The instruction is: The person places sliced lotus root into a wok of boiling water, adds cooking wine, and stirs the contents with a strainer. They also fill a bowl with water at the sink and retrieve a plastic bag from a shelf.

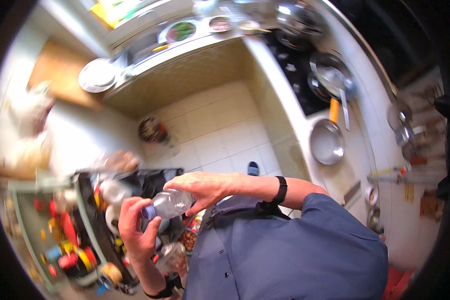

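A clear plastic bottle [172, 203] lies tilted between my hands, its purple-blue cap [149, 212] toward the lower left. My right hand [206, 187] grips the bottle near its base, the palm partly covering that end. The fingers and thumb of my left hand [139, 227] pinch the cap. Whether the cap is loose or tight cannot be seen. Both hands are in front of my body, above a cluttered corner with bags and containers. The contents of the bottle, if any, are hard to make out.
A green-framed rack [20, 210] with blurred packages is at left. A bin [152, 131] stands on the tiled floor. The counter holds a plate of greens [180, 31], a bowl of meat [220, 24], a steel pan [327, 142], a wok [330, 73] and a knife [351, 193].
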The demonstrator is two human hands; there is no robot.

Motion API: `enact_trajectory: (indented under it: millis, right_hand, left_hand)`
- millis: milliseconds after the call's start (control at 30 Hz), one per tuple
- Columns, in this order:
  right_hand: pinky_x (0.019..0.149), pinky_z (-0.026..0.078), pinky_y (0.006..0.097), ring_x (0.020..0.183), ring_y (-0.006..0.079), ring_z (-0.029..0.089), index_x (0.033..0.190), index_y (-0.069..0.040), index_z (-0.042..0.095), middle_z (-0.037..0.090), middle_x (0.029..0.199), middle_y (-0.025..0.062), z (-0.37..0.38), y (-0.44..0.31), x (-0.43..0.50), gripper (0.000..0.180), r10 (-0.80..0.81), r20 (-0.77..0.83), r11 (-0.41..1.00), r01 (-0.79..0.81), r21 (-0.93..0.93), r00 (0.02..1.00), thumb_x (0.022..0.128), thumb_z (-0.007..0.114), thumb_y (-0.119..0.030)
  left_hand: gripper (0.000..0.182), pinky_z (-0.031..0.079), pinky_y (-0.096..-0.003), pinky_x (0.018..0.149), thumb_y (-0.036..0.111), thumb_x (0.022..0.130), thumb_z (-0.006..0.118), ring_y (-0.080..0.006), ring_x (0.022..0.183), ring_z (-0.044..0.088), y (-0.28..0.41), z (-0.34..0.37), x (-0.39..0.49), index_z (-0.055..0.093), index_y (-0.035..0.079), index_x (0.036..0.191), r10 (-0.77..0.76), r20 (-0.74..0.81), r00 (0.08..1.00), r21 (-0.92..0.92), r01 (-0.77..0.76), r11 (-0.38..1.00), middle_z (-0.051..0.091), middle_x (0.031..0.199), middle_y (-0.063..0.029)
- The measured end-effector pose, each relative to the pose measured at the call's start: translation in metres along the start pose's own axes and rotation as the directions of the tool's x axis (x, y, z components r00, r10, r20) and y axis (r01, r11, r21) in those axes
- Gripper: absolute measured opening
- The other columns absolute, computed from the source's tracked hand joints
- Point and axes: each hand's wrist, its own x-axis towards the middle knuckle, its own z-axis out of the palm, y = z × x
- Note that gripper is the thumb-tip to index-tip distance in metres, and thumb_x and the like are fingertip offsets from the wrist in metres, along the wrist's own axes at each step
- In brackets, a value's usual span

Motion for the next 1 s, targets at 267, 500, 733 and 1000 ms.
enact_trajectory:
  millis: [267,500,733,1000]
  right_hand:
    - [0.094,0.050,0.0425,0.111,0.0374,0.059,0.129,0.001,0.048,0.060,0.118,0.0201,-0.116,0.036,-0.163,0.073,0.205,-0.345,0.974,-0.225,-0.017,0.916,0.068,0.083,-0.017]
    - [0.094,0.050,0.0417,0.110,0.0373,0.060,0.129,0.001,0.049,0.060,0.118,0.0199,-0.163,0.025,-0.245,0.071,0.355,-0.608,0.882,-0.469,-0.033,0.710,0.071,0.082,-0.023]
    - [0.101,0.045,0.0432,0.115,0.0366,0.057,0.130,-0.002,0.049,0.058,0.123,0.0179,-0.164,0.048,-0.262,0.070,0.379,-0.820,0.777,-0.629,0.030,0.428,0.073,0.081,-0.027]
    - [0.103,0.044,0.0431,0.117,0.0346,0.056,0.131,-0.001,0.047,0.058,0.123,0.0168,-0.185,0.081,-0.224,0.073,0.284,-0.943,0.636,-0.770,0.049,0.174,0.071,0.082,-0.027]
  left_hand:
    - [0.038,0.050,-0.0356,0.082,-0.008,0.074,0.065,-0.0314,0.093,0.061,0.046,0.153,0.134,0.063,-0.001,0.111,0.270,0.404,0.874,0.028,-0.307,0.951,0.059,0.105,-0.0167]
    - [0.038,0.052,-0.0333,0.076,-0.010,0.076,0.067,-0.0276,0.087,0.062,0.091,0.251,0.211,0.062,0.001,0.112,0.428,0.556,0.712,-0.094,-0.458,0.884,0.058,0.100,-0.0136]
    - [0.031,0.052,-0.0335,0.071,-0.003,0.081,0.069,-0.0276,0.080,0.063,0.098,0.306,0.273,0.062,0.000,0.110,0.442,0.682,0.582,-0.181,-0.451,0.874,0.059,0.096,-0.0138]
    - [0.027,0.047,-0.0356,0.056,0.018,0.081,0.079,-0.0268,0.057,0.057,0.084,0.336,0.349,0.061,-0.001,0.080,0.425,0.672,0.607,-0.094,-0.500,0.861,0.058,0.067,-0.0133]
